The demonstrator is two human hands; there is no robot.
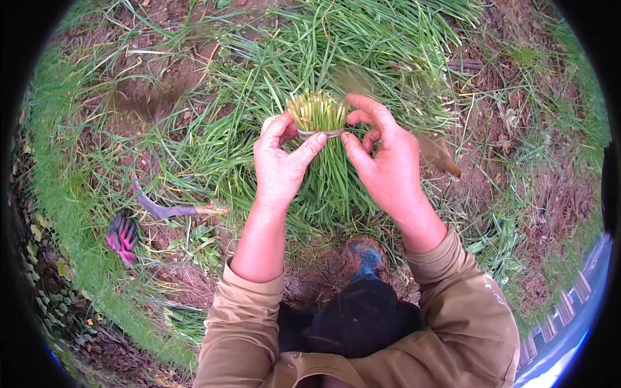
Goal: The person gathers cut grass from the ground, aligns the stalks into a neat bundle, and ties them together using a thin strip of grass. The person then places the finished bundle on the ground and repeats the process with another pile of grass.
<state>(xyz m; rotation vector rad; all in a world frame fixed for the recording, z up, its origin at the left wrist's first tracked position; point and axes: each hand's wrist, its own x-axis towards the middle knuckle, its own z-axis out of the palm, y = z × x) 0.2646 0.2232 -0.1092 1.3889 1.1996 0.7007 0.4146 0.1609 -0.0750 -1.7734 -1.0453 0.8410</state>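
A bundle of green grass-like stalks [318, 114] stands before me with its pale cut ends up and its leaves hanging down. Around it, just below the cut ends, runs a thin light band [315, 133]. My left hand [281, 157] holds the bundle's left side, its thumb on the band. My right hand [385, 150] is at the right side, thumb tip at the band's right end, the other fingers curled apart beside the stalks. Whether those fingers press on the bundle cannot be told.
Loose cut green leaves [378, 43] lie heaped beyond the bundle. A sickle [167, 208] and a pink-and-black glove [122, 237] lie on the ground at left. Below the bundle is a muddy blue boot [366, 259]. A brown wooden handle-like piece [449, 166] shows at right.
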